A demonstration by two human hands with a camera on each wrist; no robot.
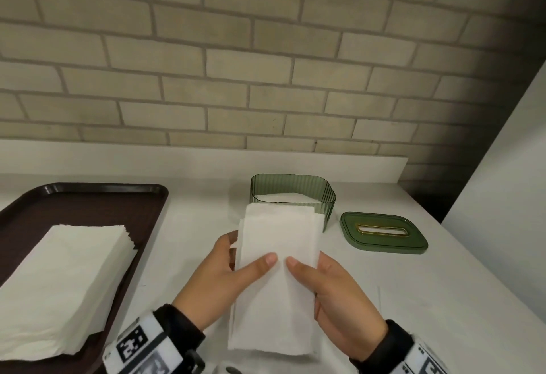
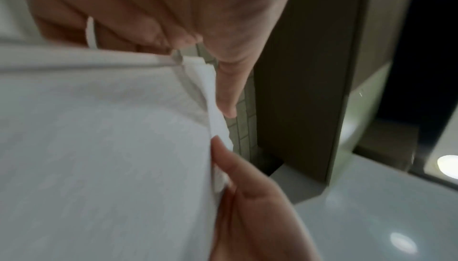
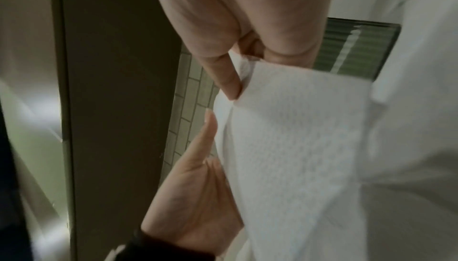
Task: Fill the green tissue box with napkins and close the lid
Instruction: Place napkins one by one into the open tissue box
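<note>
Loading step: left hand (image 1: 206,282) and right hand (image 1: 339,300) both grip napkin bundle (image 1: 277,270), near green tissue box (image 1: 295,196). Next, probably lower it in squarely; lid (image 1: 384,233) waits right.

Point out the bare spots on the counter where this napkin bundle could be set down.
Bare counter lies between the tray and the green box, and more in front of the lid, right of the right hand. Crowded: the tray's near part carries the napkin stack; box and lid sit close together.
</note>
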